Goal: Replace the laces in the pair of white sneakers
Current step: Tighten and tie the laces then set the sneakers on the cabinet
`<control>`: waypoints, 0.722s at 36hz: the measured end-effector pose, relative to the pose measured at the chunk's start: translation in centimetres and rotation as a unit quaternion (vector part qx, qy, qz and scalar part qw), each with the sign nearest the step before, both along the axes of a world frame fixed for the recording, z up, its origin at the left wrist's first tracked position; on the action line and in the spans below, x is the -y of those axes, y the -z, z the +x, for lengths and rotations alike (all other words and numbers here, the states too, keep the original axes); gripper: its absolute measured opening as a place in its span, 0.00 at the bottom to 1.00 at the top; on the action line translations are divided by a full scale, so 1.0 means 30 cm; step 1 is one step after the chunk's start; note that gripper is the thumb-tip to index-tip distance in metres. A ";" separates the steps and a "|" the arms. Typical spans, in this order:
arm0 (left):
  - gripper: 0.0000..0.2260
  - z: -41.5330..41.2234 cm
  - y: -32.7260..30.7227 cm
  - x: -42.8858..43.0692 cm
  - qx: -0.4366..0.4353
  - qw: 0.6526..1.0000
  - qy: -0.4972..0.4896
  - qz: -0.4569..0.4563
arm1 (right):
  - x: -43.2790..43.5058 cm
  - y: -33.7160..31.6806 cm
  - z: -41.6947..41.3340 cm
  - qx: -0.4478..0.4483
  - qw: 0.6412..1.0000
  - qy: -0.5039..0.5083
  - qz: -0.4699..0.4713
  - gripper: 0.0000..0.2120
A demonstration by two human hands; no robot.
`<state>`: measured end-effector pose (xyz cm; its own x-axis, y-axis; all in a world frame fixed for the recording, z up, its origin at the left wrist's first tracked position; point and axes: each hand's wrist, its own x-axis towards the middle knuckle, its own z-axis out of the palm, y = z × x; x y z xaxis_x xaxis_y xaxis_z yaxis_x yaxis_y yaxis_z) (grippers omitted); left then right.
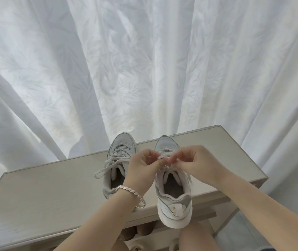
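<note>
Both hands are up at the top of the right-hand sneaker (173,200), and it's all fingertip work: the left hand (142,165) and the right hand (189,160) meet just above the tongue, each with fingers curled in, pinching the pale lace (162,157) between them. That tight two-sided pinch looks like picking at the knot, the sensible first move if the old lace is to come out. The shoe sits on the desk (54,187) with its toe pointing away and its heel hanging over the front edge. That puts the eyelets right under the person's eyes and within easy reach. Just beside it, the left-hand sneaker (115,160) stands parallel, toe away too, parked and waiting its turn, its own bow (106,165) tied and loops flopping outward. So I'd judge the job is barely begun, with no lace out yet and no replacement laces anywhere in view. A bracelet (126,189) hangs on the left wrist, clear of the work, and a white curtain (144,60) fills the background behind the desk.
</note>
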<state>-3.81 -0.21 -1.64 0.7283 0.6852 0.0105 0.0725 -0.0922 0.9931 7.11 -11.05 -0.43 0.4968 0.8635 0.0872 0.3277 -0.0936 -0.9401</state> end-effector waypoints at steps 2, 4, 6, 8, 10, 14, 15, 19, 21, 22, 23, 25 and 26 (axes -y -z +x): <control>0.07 0.002 0.002 -0.004 -0.014 1.000 -0.003 -0.014 | 0.003 0.000 -0.002 -0.045 0.999 -0.026 0.012 0.15; 0.07 0.005 0.000 -0.011 -0.027 0.999 -0.002 -0.027 | 0.006 0.006 -0.006 -0.066 0.997 -0.038 0.029 0.16; 0.07 0.007 -0.004 -0.012 -0.039 0.999 0.001 -0.029 | 0.007 0.019 -0.012 -0.084 0.995 -0.021 0.057 0.22; 0.07 0.008 -0.005 -0.012 -0.047 0.998 -0.002 -0.031 | 0.005 0.032 -0.018 -0.052 0.996 0.011 0.068 0.23; 0.07 0.009 -0.004 -0.012 -0.059 0.997 -0.012 -0.039 | 0.002 0.046 -0.023 0.059 0.996 0.050 0.053 0.16; 0.07 0.008 -0.014 -0.005 -0.070 0.994 -0.027 -0.074 | -0.011 0.075 -0.025 0.199 0.978 0.055 0.012 0.04; 0.08 0.009 -0.017 -0.004 -0.077 0.993 -0.034 -0.078 | -0.013 0.082 -0.025 0.200 0.978 0.059 0.009 0.07; 0.10 0.003 -0.009 -0.022 -0.147 0.986 -0.075 0.021 | -0.001 0.086 -0.020 0.032 0.991 0.126 0.035 0.15; 0.10 -0.012 -0.009 -0.037 -0.179 0.974 -0.082 0.112 | 0.013 0.102 -0.013 -0.129 0.976 0.162 0.062 0.15; 0.09 -0.020 -0.012 -0.044 -0.198 0.963 -0.078 0.166 | 0.019 0.114 -0.012 -0.203 0.961 0.175 0.074 0.14; 0.09 -0.026 -0.014 -0.049 -0.226 0.944 -0.067 0.232 | 0.024 0.124 -0.013 -0.272 0.940 0.183 0.089 0.15; 0.10 -0.027 -0.023 -0.052 -0.309 0.868 -0.048 0.386 | 0.029 0.136 -0.019 -0.374 0.902 0.179 0.117 0.20; 0.11 -0.024 -0.027 -0.052 -0.346 0.820 -0.045 0.453 | 0.030 0.137 -0.021 -0.398 0.893 0.173 0.117 0.22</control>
<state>-4.51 1.35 -0.83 0.7217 0.6756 0.1503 0.6370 -0.7333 0.2377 6.48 -11.97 -4.55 0.7163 0.6498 -0.2545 -0.4630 0.1697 -0.8700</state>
